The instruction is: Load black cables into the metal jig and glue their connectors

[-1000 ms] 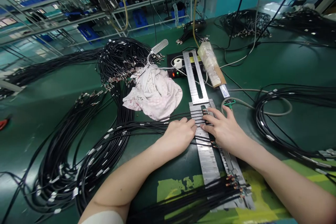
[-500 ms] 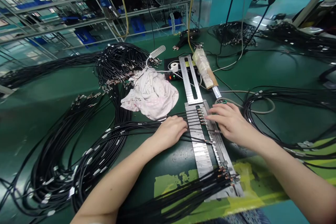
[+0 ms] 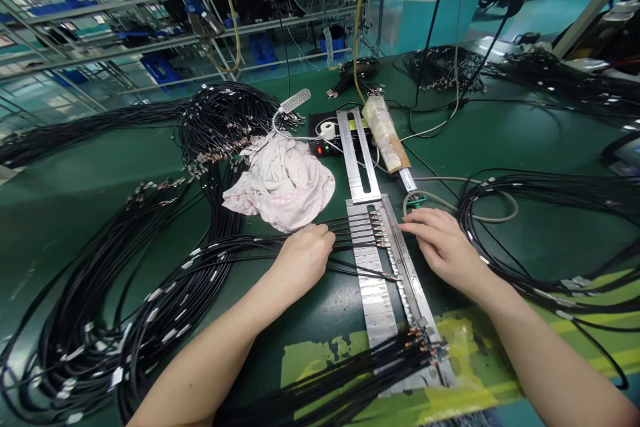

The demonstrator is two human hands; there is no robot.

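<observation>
Thin black cables [image 3: 255,245] run from a coiled bundle at the left to a slotted metal fixture [image 3: 373,307]. My left hand [image 3: 306,257] is closed around some of them, left of the fixture; its fingertips are partly hidden. Several cables lie side by side in the upper slots, with their copper-coloured ends [image 3: 380,230] against the fixture's rail. Lower down, a couple of cable ends [image 3: 390,276] rest across it. My right hand [image 3: 445,243] hovers just right of the rail, fingers stretched out and holding nothing visible. Another cable bunch [image 3: 360,363] crosses the fixture's near end.
A pale crumpled cloth [image 3: 283,187] lies behind my left hand. Beyond the fixture are a small lamp [image 3: 295,101], a black box with lit digits [image 3: 325,148] and a tape-wrapped tool [image 3: 384,133]. More coiled cables [image 3: 500,203] lie at the right.
My left hand has drawn leftward, away from the fixture, with its fingers curled more. My right hand has moved slightly off the cable ends, to the right of the rail. The view shifted a little.
</observation>
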